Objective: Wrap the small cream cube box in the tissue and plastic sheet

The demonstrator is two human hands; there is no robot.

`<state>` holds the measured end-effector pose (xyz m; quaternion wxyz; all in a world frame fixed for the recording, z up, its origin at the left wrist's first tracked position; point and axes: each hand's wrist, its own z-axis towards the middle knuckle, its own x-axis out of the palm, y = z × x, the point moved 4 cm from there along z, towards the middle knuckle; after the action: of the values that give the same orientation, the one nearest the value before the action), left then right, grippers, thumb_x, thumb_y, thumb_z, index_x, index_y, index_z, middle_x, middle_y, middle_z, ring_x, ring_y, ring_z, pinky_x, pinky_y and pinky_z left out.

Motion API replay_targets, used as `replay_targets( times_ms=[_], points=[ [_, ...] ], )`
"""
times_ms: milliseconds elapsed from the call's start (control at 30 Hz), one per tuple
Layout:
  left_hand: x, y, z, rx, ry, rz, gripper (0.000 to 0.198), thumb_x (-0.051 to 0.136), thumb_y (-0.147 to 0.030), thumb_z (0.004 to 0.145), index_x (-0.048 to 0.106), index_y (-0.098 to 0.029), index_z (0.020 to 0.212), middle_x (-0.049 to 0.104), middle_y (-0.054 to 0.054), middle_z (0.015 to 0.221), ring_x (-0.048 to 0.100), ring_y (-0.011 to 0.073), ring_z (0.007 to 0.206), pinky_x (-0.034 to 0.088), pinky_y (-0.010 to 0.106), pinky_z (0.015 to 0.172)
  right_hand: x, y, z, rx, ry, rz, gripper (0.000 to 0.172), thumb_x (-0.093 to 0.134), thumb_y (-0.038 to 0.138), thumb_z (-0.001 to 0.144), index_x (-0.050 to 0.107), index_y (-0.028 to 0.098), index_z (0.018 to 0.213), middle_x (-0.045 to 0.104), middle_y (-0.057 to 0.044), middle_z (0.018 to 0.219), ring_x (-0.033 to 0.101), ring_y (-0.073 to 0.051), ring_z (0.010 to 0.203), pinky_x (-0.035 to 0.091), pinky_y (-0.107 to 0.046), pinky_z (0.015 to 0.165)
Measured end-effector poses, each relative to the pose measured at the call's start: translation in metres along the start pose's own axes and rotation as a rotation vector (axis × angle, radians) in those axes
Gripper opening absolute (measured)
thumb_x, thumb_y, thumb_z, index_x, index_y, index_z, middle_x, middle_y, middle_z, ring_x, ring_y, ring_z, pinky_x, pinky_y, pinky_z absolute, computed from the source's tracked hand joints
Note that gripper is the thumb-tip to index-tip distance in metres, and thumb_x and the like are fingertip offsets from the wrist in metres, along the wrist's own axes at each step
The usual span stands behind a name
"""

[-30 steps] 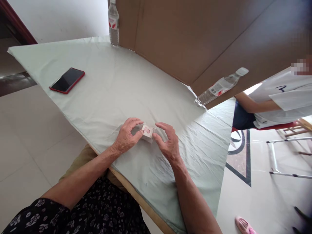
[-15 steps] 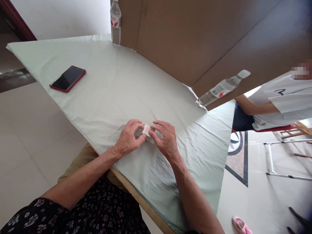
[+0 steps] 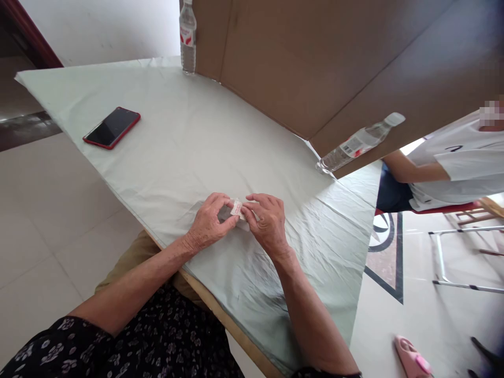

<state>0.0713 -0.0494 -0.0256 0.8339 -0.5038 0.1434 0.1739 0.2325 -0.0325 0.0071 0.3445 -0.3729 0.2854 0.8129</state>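
Observation:
Between my two hands is a small white packet (image 3: 237, 208) with red print, just above the pale green tablecloth. My left hand (image 3: 212, 217) pinches its left side between thumb and forefinger. From the other side, my right hand (image 3: 268, 218) grips the packet's right edge with thumb and forefinger, its other fingers curled loosely above. Fine details of the packet are too small to read, and the fingertips cover part of it.
A phone in a red case (image 3: 112, 127) lies on the tablecloth (image 3: 177, 142) at the left. One water bottle (image 3: 188, 39) stands by a brown cardboard panel (image 3: 275, 58); another bottle (image 3: 360, 142) leans at its right end. A person in a white shirt (image 3: 468, 157) sits beyond.
My right thumb and forefinger have closed in on the packet's right edge. The packet has tilted slightly; my left hand holds nearly the same place.

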Motion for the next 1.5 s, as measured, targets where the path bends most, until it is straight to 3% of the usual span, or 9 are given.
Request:
replay_targets(
  times_ms=[133,300,500,767,900,1067,1233,1400,1500],
  points=[
    [0.004,0.006,-0.003,-0.04,0.005,0.052,0.029,0.065,-0.03,0.085,0.06,-0.017,0.111,0.066,0.012,0.114,0.062,0.0242,0.109,0.053,0.04,0.095,0.005,0.002,0.001,0.0,-0.019,-0.015,0.017,0.057,0.019,0.096,0.07,0.022,0.084,0.077,-0.004,0.098,0.066,-0.021,0.095,0.041,-0.038,0.09],
    [0.012,0.007,-0.003,-0.062,0.11,0.197,0.055,0.064,-0.035,0.086,0.049,-0.016,0.135,0.064,0.017,0.128,0.057,0.0326,0.123,0.042,0.053,0.109,0.008,0.001,0.0,0.001,-0.093,0.019,0.017,0.051,0.02,0.098,0.065,0.022,0.088,0.076,-0.006,0.103,0.068,-0.02,0.098,0.041,-0.037,0.091],
    [0.012,0.005,0.002,-0.007,0.103,0.016,0.074,0.065,-0.032,0.087,0.031,-0.018,0.151,0.06,0.016,0.128,0.061,0.0262,0.118,0.051,0.041,0.1,-0.002,0.002,0.006,0.072,-0.13,0.103,0.017,0.049,0.024,0.1,0.063,0.023,0.091,0.076,-0.008,0.106,0.069,-0.02,0.105,0.043,-0.038,0.096],
    [0.013,0.011,0.001,0.022,0.158,-0.063,0.09,0.065,-0.015,0.078,0.023,-0.02,0.157,0.053,0.017,0.135,0.056,0.0287,0.127,0.048,0.044,0.107,-0.009,-0.019,0.041,0.173,-0.099,0.223,0.014,0.051,0.026,0.097,0.061,0.023,0.088,0.073,-0.009,0.112,0.066,-0.023,0.11,0.045,-0.04,0.095],
    [0.012,0.009,0.001,0.021,0.178,-0.111,0.087,0.067,-0.018,0.078,0.027,-0.021,0.155,0.053,0.017,0.138,0.059,0.0271,0.12,0.048,0.045,0.107,-0.005,-0.042,0.066,0.196,-0.083,0.224,0.014,0.051,0.026,0.095,0.06,0.023,0.085,0.072,-0.01,0.112,0.065,-0.024,0.109,0.046,-0.042,0.095],
    [0.011,0.005,0.001,-0.065,0.203,-0.154,0.074,0.072,-0.025,0.074,0.043,-0.017,0.141,0.055,0.017,0.135,0.058,0.0288,0.12,0.048,0.046,0.107,0.003,-0.064,0.094,0.213,-0.099,0.214,0.014,0.05,0.025,0.092,0.059,0.023,0.082,0.072,-0.01,0.11,0.065,-0.024,0.104,0.046,-0.041,0.095],
    [0.008,0.001,0.004,-0.133,0.258,-0.203,0.062,0.073,-0.034,0.074,0.052,-0.018,0.13,0.058,0.016,0.134,0.06,0.0289,0.118,0.05,0.045,0.104,0.009,-0.079,0.109,0.268,-0.131,0.28,0.017,0.05,0.027,0.092,0.061,0.022,0.079,0.073,-0.008,0.103,0.066,-0.021,0.098,0.048,-0.038,0.092],
    [0.009,0.004,0.007,-0.146,0.262,-0.217,0.051,0.067,-0.032,0.079,0.058,-0.018,0.127,0.06,0.016,0.133,0.062,0.0272,0.116,0.054,0.043,0.099,-0.011,-0.074,0.081,0.448,-0.167,0.353,0.027,0.046,0.039,0.095,0.066,0.021,0.092,0.072,-0.005,0.091,0.065,-0.019,0.083,0.051,-0.035,0.081],
    [0.01,0.005,0.007,-0.139,0.269,-0.206,0.051,0.068,-0.03,0.08,0.058,-0.019,0.129,0.061,0.014,0.133,0.062,0.0261,0.117,0.055,0.042,0.098,-0.024,-0.052,0.047,0.54,-0.056,0.312,0.028,0.059,0.049,0.087,0.064,0.022,0.084,0.067,-0.001,0.076,0.061,-0.017,0.069,0.049,-0.033,0.07]
  ],
)
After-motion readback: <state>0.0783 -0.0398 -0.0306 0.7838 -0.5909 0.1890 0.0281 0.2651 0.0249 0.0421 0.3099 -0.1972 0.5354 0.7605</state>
